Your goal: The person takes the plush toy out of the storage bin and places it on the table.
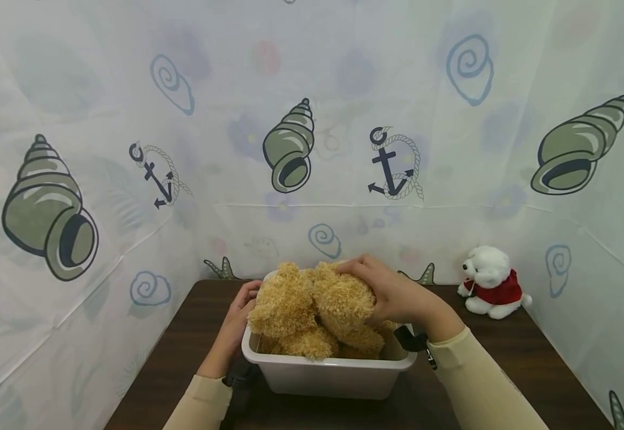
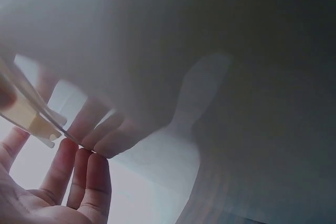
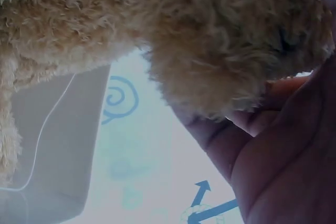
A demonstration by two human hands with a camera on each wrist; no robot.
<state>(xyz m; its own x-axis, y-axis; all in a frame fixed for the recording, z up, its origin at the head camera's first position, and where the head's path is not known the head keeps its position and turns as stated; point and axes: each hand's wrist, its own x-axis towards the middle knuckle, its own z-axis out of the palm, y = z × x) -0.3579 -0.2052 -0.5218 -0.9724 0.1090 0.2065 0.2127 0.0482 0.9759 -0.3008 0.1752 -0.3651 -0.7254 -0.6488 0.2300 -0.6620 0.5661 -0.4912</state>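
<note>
A curly golden-tan plush toy (image 1: 344, 295) rises out of a white plastic bin (image 1: 333, 376) in the head view. My right hand (image 1: 398, 295) holds its upper right part, with the fingers over the top and the thumb lower on the near side. In the right wrist view, the fuzzy plush fills the upper area and my fingers (image 3: 226, 142) curl beneath it. A second tan fuzzy mass (image 1: 285, 301) stands beside it on the left. My left hand (image 1: 238, 319) grips the bin's left rim; its fingertips (image 2: 98, 163) meet the glossy outer wall in the left wrist view.
A white plush bear (image 1: 488, 269) in a red top sits at the back right of the dark wooden table (image 1: 193, 334). A pale curtain (image 1: 344, 71) printed with shells and anchors encloses the table at the back and both sides.
</note>
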